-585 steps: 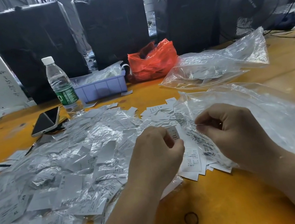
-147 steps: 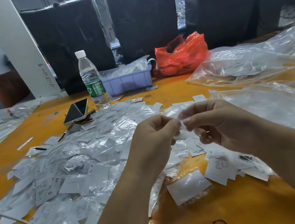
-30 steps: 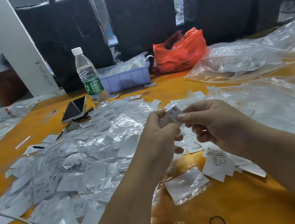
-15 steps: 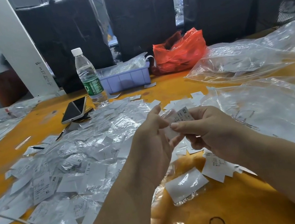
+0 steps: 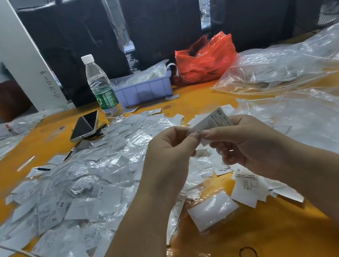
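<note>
Left hand [image 5: 168,151] and right hand [image 5: 249,144] fingers pinching a white label [image 5: 212,121], above the label pile [image 5: 84,187]

Orange worktop [image 5: 269,223]. Left half: loose heap of white size labels [image 5: 88,186], many in clear sleeves, with a smartphone [image 5: 84,126] at its far edge. Far side, left to right: upright water bottle [image 5: 102,88], lilac plastic tray [image 5: 144,91], red plastic bag [image 5: 204,59], clear plastic bag [image 5: 271,71]. Near edge: black rubber band [image 5: 240,256].
</note>
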Tool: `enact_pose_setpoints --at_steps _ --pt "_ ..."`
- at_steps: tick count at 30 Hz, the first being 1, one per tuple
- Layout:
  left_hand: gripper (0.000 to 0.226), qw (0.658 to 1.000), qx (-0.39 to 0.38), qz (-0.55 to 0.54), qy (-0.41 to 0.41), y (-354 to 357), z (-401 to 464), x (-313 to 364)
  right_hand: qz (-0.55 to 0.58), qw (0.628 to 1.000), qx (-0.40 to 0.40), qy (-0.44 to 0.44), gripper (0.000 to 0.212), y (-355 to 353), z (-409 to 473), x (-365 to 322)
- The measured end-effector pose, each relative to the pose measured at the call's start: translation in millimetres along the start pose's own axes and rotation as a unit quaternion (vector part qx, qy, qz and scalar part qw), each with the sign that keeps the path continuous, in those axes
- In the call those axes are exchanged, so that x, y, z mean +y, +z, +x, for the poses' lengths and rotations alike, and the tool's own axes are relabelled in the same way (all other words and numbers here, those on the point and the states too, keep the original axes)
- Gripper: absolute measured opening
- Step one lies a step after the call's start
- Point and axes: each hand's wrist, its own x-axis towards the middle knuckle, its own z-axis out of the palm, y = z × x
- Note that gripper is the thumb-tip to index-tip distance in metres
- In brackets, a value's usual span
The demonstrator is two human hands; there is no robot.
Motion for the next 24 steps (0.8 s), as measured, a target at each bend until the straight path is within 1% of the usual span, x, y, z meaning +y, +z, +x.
enact_pose_setpoints --at_steps 3,5,7,8,9,10,11,12,13,14,15,16,17,19,21,22,24 --pt "0.008 1.0 0.006 -0.012 -0.02 1.5 0.2 -0.5 -0.003 1.0 -0.014 0.01 0.038 1.5 0.0 2.5" --pt "0.009 0.999 0.026 -0.014 -0.035 0.6 0.9 -1.6 0.001 0.999 -0.027 0.023 0.039 3.2 -0.6 2.2" --pt "0.012 0.996 0.075 0.015 -0.042 -2.9 3.0 -3.8 0.008 1.0 -0.014 0.021 0.03 2.3 -0.7 0.0" --pt "0.012 0.993 0.104 0.045 -0.037 -4.7 4.2 -4.8 -0.022 1.0 0.013 0.004 0.022 0.5 -0.4 -1.1" --pt "0.012 0.987 0.134 0.082 -0.02 -5.6 4.6 -5.4 -0.093 0.994 0.054 -0.028 0.014 -2.2 -0.4 -1.8" --pt "0.012 0.978 0.164 0.131 0.013 -6.2 3.8 -4.9 -0.192 0.974 0.099 -0.072 0.01 -5.3 -0.4 -1.3" --pt "0.013 0.961 0.194 0.187 0.064 -6.7 2.0 -3.1 -0.283 0.942 0.132 -0.122 0.01 -7.6 -0.1 -0.4" --pt "0.012 0.937 0.215 0.244 0.128 -6.7 0.1 -1.3 -0.346 0.912 0.143 -0.167 0.013 -8.7 -0.6 0.0" --pt "0.011 0.91 0.223 0.294 0.19 -6.4 -1.1 -0.3 -0.386 0.891 0.14 -0.195 0.017 -8.8 -1.6 -0.2" --pt "0.01 0.885 0.219 0.338 0.236 -5.9 -1.7 -0.3 -0.421 0.873 0.131 -0.206 0.018 -9.3 -2.1 0.3" --pt "0.009 0.865 0.204 0.378 0.258 -5.3 -2.5 -0.5 -0.463 0.855 0.116 -0.203 0.019 -10.1 -1.7 1.6" --pt "0.009 0.854 0.179 0.418 0.253 -4.5 -2.7 -1.0 -0.506 0.838 0.095 -0.181 0.019 -11.4 -0.7 3.6" --pt "0.009 0.85 0.147 0.454 0.224 -3.5 -3.2 -0.6 -0.543 0.824 0.072 -0.148 0.02 -12.8 0.2 5.7" --pt "0.01 0.854 0.08 0.496 0.133 -2.5 -4.0 -2.3 -0.582 0.808 0.037 -0.079 0.027 -12.9 1.1 9.2" --pt "0.015 0.868 0.029 0.493 0.051 -2.6 -5.3 -3.2 -0.599 0.799 0.023 -0.055 0.033 -10.8 1.7 11.8" --pt "0.016 0.876 0.01 0.482 0.025 -1.7 -6.4 -2.9 -0.607 0.793 0.022 -0.055 0.035 -10.1 1.9 12.4" --pt "0.021 0.885 -0.01 0.465 0.014 0.6 -8.8 -1.9 -0.614 0.787 0.025 -0.056 0.035 -9.4 2.1 11.9"
